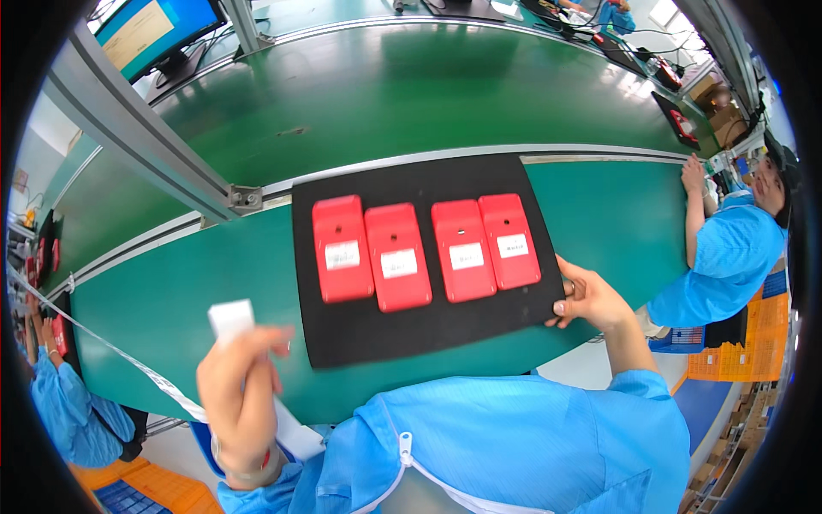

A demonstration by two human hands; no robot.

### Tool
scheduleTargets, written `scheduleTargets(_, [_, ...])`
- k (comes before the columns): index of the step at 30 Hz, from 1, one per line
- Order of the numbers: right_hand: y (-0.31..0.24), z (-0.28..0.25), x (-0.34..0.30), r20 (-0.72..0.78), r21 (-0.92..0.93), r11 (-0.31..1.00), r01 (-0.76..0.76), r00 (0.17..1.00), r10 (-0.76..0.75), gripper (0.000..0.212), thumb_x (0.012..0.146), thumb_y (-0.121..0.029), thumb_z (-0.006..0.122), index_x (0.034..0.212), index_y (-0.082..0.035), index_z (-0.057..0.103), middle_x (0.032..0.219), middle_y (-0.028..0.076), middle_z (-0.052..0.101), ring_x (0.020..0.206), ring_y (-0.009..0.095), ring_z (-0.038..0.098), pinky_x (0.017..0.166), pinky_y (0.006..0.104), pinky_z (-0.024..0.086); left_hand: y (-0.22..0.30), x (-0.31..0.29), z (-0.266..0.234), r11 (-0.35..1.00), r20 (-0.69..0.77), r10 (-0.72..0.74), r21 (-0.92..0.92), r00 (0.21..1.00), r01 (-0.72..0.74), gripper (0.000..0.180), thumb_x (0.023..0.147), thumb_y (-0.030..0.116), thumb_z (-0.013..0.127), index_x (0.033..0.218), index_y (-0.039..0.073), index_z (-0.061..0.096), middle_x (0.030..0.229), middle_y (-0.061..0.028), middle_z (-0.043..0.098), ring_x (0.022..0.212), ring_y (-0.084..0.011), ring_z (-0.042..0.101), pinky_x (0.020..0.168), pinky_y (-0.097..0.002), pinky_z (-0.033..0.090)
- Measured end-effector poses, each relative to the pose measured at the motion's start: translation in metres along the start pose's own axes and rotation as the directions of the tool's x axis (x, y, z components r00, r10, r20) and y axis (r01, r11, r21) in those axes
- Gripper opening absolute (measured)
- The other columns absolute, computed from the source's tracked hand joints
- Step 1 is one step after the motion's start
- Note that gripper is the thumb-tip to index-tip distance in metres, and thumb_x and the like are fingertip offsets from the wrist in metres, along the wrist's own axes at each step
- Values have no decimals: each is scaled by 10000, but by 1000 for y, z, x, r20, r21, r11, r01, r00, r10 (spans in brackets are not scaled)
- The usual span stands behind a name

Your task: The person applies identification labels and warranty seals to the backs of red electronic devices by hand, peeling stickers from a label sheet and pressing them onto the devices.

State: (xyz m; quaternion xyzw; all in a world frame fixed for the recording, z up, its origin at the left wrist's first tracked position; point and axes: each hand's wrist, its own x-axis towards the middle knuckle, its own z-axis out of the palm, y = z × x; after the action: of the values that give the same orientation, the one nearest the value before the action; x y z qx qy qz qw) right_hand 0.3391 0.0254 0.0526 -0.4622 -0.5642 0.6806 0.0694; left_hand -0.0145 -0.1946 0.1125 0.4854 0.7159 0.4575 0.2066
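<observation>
A black mat (411,334) lies tilted on the green bench in front of me. Several red, flat, rounded cases (342,278) rest on it in a row, each with a white label and a small dark or shiny hole. My right hand (591,300) grips the mat's right edge near its front corner, thumb on the upper side. Left of the mat, raised above the bench, my left hand (244,377) is smeared by motion. Its fingers are closed on a small white piece (231,317), too blurred to tell whether label or paper.
Past a metal rail runs a wide green surface (385,94). A metal post (137,120) rises at the left, near a monitor (154,34). A white strip (128,351) slants toward my left forearm. Co-workers in blue sit at right (728,240) and left (68,394).
</observation>
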Motion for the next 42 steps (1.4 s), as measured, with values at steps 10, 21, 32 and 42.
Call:
scheduleTargets(10, [-36, 36, 11, -71, -906, 418, 58, 956, -285, 721, 725, -348, 739, 1328, -95, 436, 1025, 165, 598, 831, 306, 625, 713, 387, 506, -90, 47, 11, 929, -43, -270, 252, 962, 272, 352, 815, 131, 629, 1142, 9, 587, 1116, -183, 615, 1044, -293, 591, 885, -346, 443])
scheduleTargets(21, [-14, 67, 59, 303, -776, 351, 523, 799, -520, 1080, 547, -517, 813, 1387, -75, 297, 1408, 375, 71, 1323, 510, 141, 1063, 559, 200, -72, -7, 11, 915, 43, -383, 154, 923, 372, 685, 691, 102, 756, 1301, -1, 460, 860, -72, 617, 540, -77, 468, 510, -228, 403])
scheduleTargets(32, [-12, 63, 65, 313, -760, 313, 570, 742, -593, 1056, 510, -514, 831, 1362, -109, 358, 1413, 376, 61, 1299, 521, 197, 1032, 577, 253, -57, -10, 42, 922, 239, -308, 313, 921, 227, 1064, 527, 182, 866, 1399, -4, 286, 648, -64, 523, 473, -100, 482, 459, -221, 406])
scheduleTargets(42, [-14, 79, 53, 298, -804, 268, 530, 751, -590, 991, 540, -508, 817, 1348, -121, 393, 1433, 337, 95, 1310, 528, 157, 1045, 593, 189, -50, -27, 55, 931, 197, -196, 346, 960, 119, 946, 576, 73, 826, 1374, -24, 326, 679, -67, 564, 461, -85, 484, 442, -193, 393])
